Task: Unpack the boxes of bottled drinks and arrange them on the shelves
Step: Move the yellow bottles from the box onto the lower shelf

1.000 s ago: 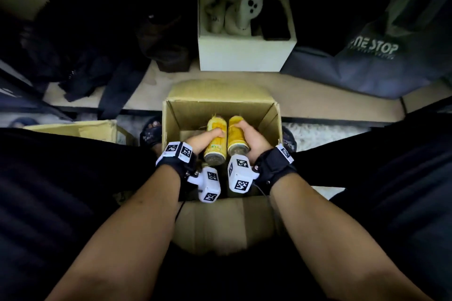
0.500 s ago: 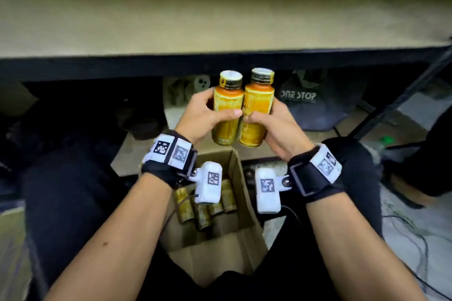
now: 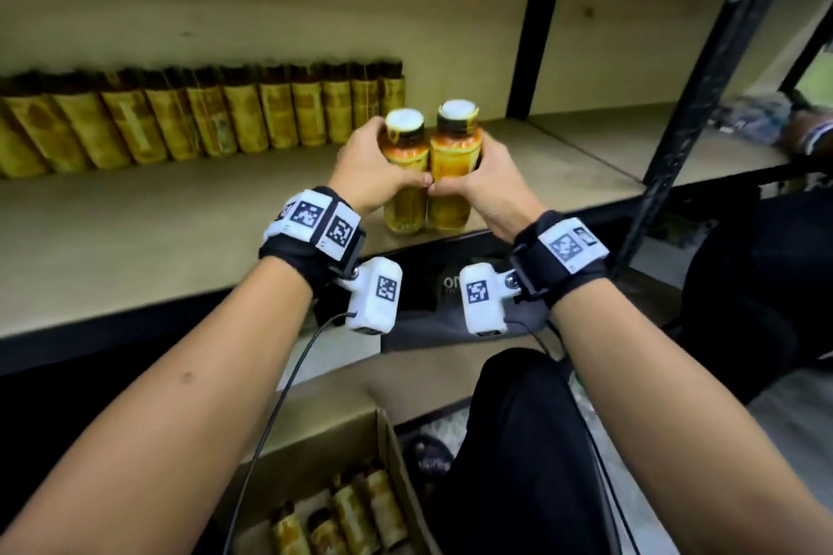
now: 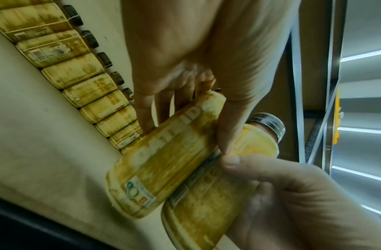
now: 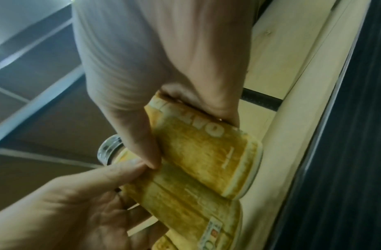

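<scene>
Shelving step: the left hand (image 3: 376, 174) and right hand (image 3: 489, 180) each wrap 1 bottle, the 2 bottles (image 3: 428, 167) touching above the shelf (image 3: 180, 239) front edge. Next, slide them toward 11 o'clock, beside the standing row (image 3: 203, 122).

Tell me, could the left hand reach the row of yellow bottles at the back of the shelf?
Probably not yet: the left hand grips a yellow bottle, though the bare shelf before the row is open.
</scene>
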